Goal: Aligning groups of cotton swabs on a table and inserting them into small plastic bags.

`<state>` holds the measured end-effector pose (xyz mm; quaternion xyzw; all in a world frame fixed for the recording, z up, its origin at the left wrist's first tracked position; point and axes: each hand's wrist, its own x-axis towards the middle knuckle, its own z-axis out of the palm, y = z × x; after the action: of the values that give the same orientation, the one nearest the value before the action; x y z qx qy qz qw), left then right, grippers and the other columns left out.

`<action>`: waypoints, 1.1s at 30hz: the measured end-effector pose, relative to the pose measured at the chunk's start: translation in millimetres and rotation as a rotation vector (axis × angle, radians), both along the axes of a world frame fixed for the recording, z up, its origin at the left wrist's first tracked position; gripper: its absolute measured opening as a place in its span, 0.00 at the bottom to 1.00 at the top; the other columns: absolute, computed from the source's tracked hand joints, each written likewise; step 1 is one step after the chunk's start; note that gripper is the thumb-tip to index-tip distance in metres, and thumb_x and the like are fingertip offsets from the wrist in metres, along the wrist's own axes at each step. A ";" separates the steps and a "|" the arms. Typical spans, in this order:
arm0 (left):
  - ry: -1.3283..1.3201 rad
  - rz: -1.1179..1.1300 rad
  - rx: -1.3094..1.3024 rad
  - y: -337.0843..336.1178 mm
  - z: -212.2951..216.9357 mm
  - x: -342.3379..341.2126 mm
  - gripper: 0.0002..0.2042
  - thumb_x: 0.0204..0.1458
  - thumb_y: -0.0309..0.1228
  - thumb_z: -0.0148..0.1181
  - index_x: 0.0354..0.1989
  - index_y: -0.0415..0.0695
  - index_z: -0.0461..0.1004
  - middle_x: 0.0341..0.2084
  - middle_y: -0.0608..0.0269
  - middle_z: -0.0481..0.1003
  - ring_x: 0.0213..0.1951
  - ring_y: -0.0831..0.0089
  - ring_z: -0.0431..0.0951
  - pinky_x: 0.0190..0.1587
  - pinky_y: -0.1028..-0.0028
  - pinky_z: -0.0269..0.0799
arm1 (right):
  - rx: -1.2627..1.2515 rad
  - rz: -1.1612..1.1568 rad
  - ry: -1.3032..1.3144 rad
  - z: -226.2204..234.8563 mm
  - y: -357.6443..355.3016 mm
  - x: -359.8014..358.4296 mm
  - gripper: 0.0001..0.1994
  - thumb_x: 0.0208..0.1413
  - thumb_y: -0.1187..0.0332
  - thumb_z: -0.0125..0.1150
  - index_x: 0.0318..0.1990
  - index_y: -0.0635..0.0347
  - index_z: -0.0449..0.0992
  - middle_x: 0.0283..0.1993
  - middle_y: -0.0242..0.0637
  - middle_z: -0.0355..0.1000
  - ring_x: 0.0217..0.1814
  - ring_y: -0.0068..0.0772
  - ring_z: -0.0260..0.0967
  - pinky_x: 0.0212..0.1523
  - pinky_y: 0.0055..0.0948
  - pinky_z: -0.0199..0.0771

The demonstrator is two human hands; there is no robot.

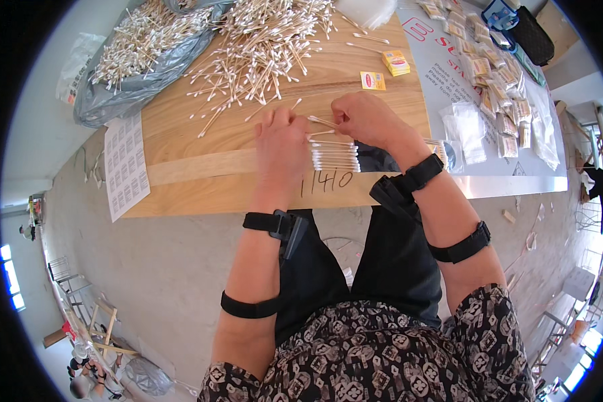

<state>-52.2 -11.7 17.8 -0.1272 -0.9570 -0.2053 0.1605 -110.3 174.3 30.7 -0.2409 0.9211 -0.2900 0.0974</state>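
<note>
A neat row of cotton swabs (335,157) lies side by side near the table's front edge, between my hands. My left hand (279,144) is at the row's left side, fingers curled and pressed together; a swab tip (296,104) pokes out beyond them, though the grip itself is mostly hidden. Just above the row, my right hand (368,122) pinches a cotton swab (321,122) between thumb and fingers, its white tip pointing left. Another swab (321,132) lies slanted just below that one. Under my right wrist is a dark piece (375,158) beside the row.
A loose heap of swabs (264,43) covers the far table, beside a grey plastic bag (151,74) full of more. Small yellow cards (396,63) sit at far right. Packed swab bundles (502,87) and clear bags (463,134) lie on the grey board; a printed sheet (125,164) overhangs left.
</note>
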 end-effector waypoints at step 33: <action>-0.297 -0.064 1.181 36.2 -26.7 11.1 0.22 0.67 0.37 0.45 0.63 0.35 0.62 0.62 0.52 0.64 0.65 0.65 0.61 0.67 0.66 0.53 | -1.371 -0.619 -0.239 -37.0 -28.4 66.1 0.20 0.68 0.62 0.49 0.56 0.73 0.70 0.55 0.43 0.71 0.59 0.31 0.67 0.61 0.27 0.65</action>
<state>-41.2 24.5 -8.9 -0.0154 -0.6894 -0.7215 0.0627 -44.2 145.9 -6.2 0.0551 0.5436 -0.8353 -0.0609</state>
